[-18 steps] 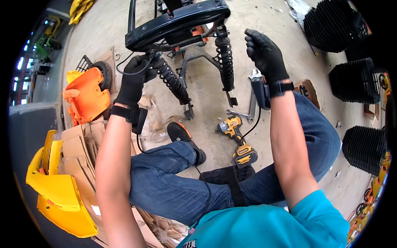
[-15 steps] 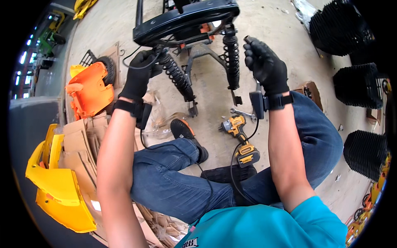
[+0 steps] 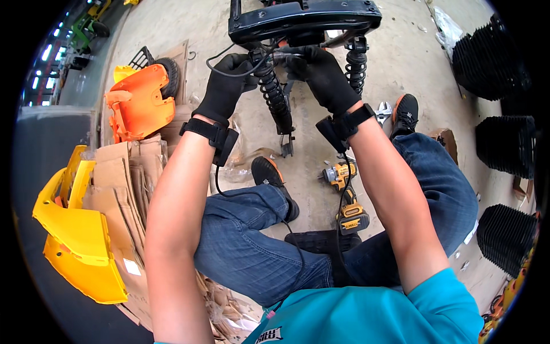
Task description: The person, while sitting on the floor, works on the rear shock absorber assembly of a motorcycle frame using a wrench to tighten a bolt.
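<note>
Shock absorber [image 3: 274,94], L one: where's it at rn?

Under the black frame [image 3: 306,22], ahead of the person. Upper end's b/w both hands; lower end angles down toward the concrete floor [image 3: 318,129].

And the hands?

L hand [image 3: 224,86] is curled by the upper end, outer side. R hand [image 3: 323,80] comes in from the inner side, fingers bent toward the same spot. Close together, but fingertips are mostly hidden, so can't make out if either has a firm grip.

What's the small grey piece [image 3: 282,55] by the R fingertips?

Can't ID it, partly covered + tiny.

OK, best way to do this bit?

IMO: L hand steadies the upper end, R hand works square to it, not cocked. Light fingers 1st. If it binds, prob. misaligned: wiggle the shock a touch, don't push harder.

Watch-outs?

Cable loop [image 3: 211,64] crosses over the L hand; might snag or get pinched, so route it clear. Yellow power tool [image 3: 348,189] is on the floor nearby; I'd leave it there til things line up by hand, b/c power on a crooked fit could wreck threads, if any.
</note>
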A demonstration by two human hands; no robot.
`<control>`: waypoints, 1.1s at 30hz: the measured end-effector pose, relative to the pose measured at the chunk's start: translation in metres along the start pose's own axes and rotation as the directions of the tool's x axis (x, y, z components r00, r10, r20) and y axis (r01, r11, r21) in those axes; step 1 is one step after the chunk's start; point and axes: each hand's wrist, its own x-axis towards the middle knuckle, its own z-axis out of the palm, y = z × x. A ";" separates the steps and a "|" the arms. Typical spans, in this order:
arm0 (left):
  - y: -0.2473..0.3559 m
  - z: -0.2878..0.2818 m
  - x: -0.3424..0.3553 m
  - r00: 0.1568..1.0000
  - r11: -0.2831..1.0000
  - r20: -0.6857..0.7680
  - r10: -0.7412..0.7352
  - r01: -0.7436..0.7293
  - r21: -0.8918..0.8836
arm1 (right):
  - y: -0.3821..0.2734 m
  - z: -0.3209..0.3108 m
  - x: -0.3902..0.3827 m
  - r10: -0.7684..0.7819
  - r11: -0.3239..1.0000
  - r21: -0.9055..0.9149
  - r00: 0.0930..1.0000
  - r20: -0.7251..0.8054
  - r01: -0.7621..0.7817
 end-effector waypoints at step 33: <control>-0.013 -0.002 0.006 0.995 0.994 0.012 0.099 -0.099 -0.036 | 0.008 0.004 0.022 -0.075 0.811 -0.563 0.982 0.171 0.160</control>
